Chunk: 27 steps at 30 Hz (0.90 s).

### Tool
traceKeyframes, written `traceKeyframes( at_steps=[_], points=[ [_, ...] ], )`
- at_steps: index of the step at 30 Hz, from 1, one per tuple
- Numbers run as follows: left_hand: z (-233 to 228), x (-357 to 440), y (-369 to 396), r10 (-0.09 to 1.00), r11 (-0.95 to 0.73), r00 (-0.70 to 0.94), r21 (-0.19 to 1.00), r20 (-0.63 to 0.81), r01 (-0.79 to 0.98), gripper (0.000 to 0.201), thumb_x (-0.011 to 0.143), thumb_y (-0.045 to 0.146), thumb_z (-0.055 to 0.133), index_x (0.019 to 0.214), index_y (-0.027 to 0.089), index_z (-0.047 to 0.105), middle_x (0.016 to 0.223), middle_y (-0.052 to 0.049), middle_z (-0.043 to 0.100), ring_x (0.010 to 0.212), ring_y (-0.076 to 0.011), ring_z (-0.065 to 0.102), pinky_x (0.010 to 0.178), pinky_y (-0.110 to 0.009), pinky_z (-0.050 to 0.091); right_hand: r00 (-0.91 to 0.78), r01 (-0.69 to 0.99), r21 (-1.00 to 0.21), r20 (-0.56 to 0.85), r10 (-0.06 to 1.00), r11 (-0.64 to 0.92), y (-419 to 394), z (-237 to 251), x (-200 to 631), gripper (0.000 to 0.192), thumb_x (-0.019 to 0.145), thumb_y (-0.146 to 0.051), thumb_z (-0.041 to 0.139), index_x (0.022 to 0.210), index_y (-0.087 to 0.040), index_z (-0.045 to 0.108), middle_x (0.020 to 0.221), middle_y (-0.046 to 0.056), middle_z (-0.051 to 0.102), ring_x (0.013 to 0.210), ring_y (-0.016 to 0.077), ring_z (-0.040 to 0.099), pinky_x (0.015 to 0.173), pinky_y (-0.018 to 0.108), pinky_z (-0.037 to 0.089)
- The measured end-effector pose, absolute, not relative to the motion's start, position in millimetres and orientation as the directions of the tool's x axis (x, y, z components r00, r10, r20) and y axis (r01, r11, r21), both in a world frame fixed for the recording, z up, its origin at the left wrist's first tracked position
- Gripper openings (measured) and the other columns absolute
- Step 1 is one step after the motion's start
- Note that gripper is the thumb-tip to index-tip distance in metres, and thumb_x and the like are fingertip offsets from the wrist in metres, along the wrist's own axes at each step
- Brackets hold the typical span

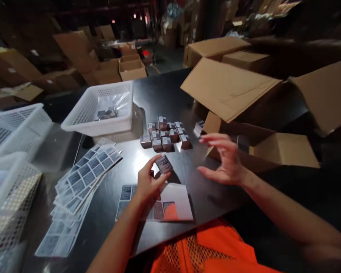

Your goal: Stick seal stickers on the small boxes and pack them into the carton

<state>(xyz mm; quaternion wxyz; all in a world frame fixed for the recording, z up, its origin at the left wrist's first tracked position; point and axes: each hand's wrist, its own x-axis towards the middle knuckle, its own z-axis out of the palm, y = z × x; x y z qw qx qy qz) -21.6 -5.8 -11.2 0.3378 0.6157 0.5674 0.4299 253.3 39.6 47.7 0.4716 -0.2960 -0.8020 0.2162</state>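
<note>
My left hand (148, 182) grips a small dark box (164, 164) with a label on its top face, just above a white sticker sheet (174, 203) lying on the black table (159, 98). My right hand (226, 160) hovers to the right of it, fingers spread and holding nothing, near the open cardboard carton (272, 149). Beyond both hands stands a cluster of several small labelled boxes (166, 136).
A fanned stack of label sheets (82, 178) lies at the left. A white plastic basket (102, 108) with a few small boxes sits behind it; more white baskets (11, 159) stand at far left. Cardboard cartons (224, 87) crowd the right and the floor behind.
</note>
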Motion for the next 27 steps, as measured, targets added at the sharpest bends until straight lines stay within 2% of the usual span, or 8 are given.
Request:
traceKeyframes(
  at_steps=[3,4,7,9,13,19,23,27],
  points=[
    [-12,-33,-7,0.972,-0.208,0.016,0.828,0.234,0.520,0.061,0.077,0.044,0.076,0.132,0.019,0.064,0.055,0.010,0.054,0.041,-0.0075,0.035,0.045,-0.022,0.025,-0.613,0.140,-0.605,0.569,0.548,0.784,59,34,212,0.099,0.064,-0.044,0.094,0.146,-0.034,0.040,0.142,0.011,0.052,0.124,0.0304,0.059,0.094,0.046,0.058],
    [-12,-37,-6,0.966,-0.226,0.021,0.809,0.256,0.542,0.062,0.079,0.045,0.075,0.134,0.020,0.063,0.056,0.009,0.057,0.042,-0.0082,0.037,0.046,-0.022,0.027,-0.687,0.095,-0.631,0.518,0.510,0.770,67,30,201,0.102,0.066,-0.046,0.093,0.150,-0.031,0.037,0.143,0.012,0.052,0.124,0.0293,0.060,0.094,0.045,0.059],
    [-15,-44,-2,0.943,-0.302,0.060,0.765,0.327,0.569,0.063,0.082,0.045,0.075,0.138,0.019,0.059,0.093,-0.003,0.077,0.053,-0.0115,0.056,0.053,-0.025,0.043,-0.763,-0.008,-0.706,0.462,0.452,0.708,82,16,178,0.092,0.075,-0.042,0.088,0.153,-0.028,0.039,0.141,0.012,0.056,0.124,0.0258,0.061,0.095,0.040,0.058],
    [-17,-46,0,0.927,-0.358,0.125,0.744,0.352,0.564,0.062,0.084,0.043,0.076,0.138,0.018,0.058,0.120,-0.010,0.076,0.077,-0.0173,0.071,0.069,-0.029,0.054,-0.716,-0.020,-0.696,0.511,0.476,0.718,83,7,174,0.074,0.079,-0.033,0.084,0.144,-0.026,0.051,0.133,0.011,0.062,0.119,0.0238,0.063,0.089,0.036,0.059],
    [-17,-44,0,0.906,-0.422,0.233,0.719,0.353,0.552,0.060,0.087,0.042,0.076,0.140,0.021,0.058,0.136,-0.011,0.071,0.115,-0.0244,0.071,0.095,-0.036,0.058,-0.648,0.012,-0.656,0.570,0.506,0.754,75,-3,179,0.055,0.080,-0.023,0.082,0.131,-0.026,0.063,0.118,0.008,0.070,0.104,0.0206,0.067,0.077,0.031,0.060],
    [-12,-40,-6,0.929,-0.371,0.225,0.730,0.295,0.574,0.062,0.084,0.045,0.078,0.138,0.020,0.060,0.121,-0.010,0.077,0.094,-0.0219,0.075,0.080,-0.033,0.061,-0.642,0.009,-0.627,0.593,0.485,0.779,68,3,185,0.062,0.075,-0.016,0.081,0.133,-0.027,0.062,0.118,0.008,0.072,0.105,0.0215,0.068,0.077,0.032,0.062],
    [-13,-41,-8,0.939,-0.344,0.195,0.721,0.285,0.602,0.066,0.081,0.047,0.079,0.137,0.019,0.058,0.120,-0.010,0.077,0.087,-0.0205,0.075,0.070,-0.029,0.058,-0.639,0.037,-0.608,0.596,0.487,0.793,66,5,185,0.058,0.076,-0.017,0.080,0.131,-0.028,0.063,0.116,0.007,0.072,0.105,0.0219,0.069,0.088,0.037,0.061],
    [-12,-40,-9,0.945,-0.323,0.174,0.726,0.276,0.607,0.064,0.078,0.049,0.081,0.131,0.020,0.060,0.122,-0.010,0.076,0.081,-0.0183,0.073,0.066,-0.027,0.056,-0.629,0.005,-0.647,0.590,0.505,0.762,64,4,186,0.066,0.076,-0.015,0.078,0.137,-0.029,0.059,0.117,0.005,0.071,0.101,0.0203,0.069,0.077,0.031,0.062]
  ],
)
